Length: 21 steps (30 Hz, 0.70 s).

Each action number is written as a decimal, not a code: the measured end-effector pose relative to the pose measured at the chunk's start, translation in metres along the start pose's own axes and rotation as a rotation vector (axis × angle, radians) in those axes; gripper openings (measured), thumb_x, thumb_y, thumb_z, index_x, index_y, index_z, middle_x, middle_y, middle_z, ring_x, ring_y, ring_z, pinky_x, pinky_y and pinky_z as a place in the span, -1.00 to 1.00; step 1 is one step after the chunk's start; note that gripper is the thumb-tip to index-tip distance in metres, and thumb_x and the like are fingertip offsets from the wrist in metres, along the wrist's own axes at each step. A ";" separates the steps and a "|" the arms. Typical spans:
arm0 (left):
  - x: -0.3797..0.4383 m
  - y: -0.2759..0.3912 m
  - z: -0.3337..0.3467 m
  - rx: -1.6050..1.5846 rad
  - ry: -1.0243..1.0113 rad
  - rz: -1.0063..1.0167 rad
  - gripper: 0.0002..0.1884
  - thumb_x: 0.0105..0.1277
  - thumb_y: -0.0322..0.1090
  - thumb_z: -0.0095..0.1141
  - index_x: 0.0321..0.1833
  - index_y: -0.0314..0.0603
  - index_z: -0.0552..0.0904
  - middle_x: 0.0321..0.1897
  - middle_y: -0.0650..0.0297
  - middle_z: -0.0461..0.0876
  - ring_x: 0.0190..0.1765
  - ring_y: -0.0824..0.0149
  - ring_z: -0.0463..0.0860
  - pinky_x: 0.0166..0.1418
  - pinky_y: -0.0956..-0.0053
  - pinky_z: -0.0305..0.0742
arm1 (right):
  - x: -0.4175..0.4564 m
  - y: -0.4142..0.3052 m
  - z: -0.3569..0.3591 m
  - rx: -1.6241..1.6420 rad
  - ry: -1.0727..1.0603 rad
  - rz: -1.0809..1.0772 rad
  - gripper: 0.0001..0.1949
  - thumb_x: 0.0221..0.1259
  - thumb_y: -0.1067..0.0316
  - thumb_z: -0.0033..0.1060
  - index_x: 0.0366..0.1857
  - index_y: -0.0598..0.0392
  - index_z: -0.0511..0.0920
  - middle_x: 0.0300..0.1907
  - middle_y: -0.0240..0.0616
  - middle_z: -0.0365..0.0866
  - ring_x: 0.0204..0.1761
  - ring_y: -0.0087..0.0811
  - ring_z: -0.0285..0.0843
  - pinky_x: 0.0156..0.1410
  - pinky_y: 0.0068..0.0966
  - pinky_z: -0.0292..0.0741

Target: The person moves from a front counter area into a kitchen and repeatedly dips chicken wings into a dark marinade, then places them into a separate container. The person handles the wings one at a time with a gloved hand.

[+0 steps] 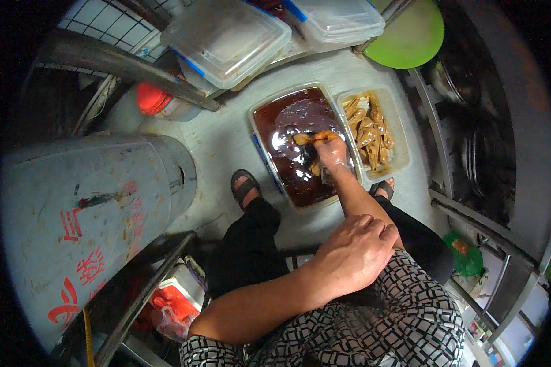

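Observation:
My right hand [333,153], in a thin clear plastic glove, reaches into a rectangular plastic tub [260,151] of dark reddish-brown liquid [298,179]. Its fingers are closed on a browned poultry leg [303,138] at the liquid's surface. Another brown piece [315,168] shows just below that hand, partly submerged. Bare, my left hand [360,245] lies across my right forearm, fingers curled over it near the patterned sleeve. Right of the dark tub stands a second clear tub [400,151], where several glossy brown poultry legs [369,133] lie heaped.
Both tubs stand on the floor [211,147] between my sandalled feet. A large grey gas cylinder [96,197] lies at the left. Lidded plastic boxes [229,41] and a red-lidded container [154,98] are ahead. A green round board [408,36] and metal racking [441,133] flank the right.

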State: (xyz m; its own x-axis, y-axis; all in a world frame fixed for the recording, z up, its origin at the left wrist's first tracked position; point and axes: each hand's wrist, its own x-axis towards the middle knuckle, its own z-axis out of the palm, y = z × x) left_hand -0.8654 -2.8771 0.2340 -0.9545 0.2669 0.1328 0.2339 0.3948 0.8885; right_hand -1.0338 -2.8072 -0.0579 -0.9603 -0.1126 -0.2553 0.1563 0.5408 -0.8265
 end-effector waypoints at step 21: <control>0.004 -0.001 0.004 0.063 -0.099 -0.024 -0.73 0.41 -0.23 0.24 0.00 -0.25 0.58 -0.13 0.03 0.65 0.05 -0.05 0.66 0.22 0.09 0.56 | -0.005 0.023 -0.054 0.081 0.157 -0.006 -0.84 0.13 0.48 0.36 -0.21 0.14 0.77 -0.30 -0.22 0.81 -0.25 -0.37 0.75 -0.02 -0.42 0.64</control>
State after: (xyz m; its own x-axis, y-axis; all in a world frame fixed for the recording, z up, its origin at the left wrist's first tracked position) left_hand -0.8689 -2.8725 0.2316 -0.9379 0.3407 0.0655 0.2256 0.4556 0.8611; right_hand -1.0378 -2.7489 -0.0483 -0.9845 0.0194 -0.1745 0.1630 0.4712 -0.8668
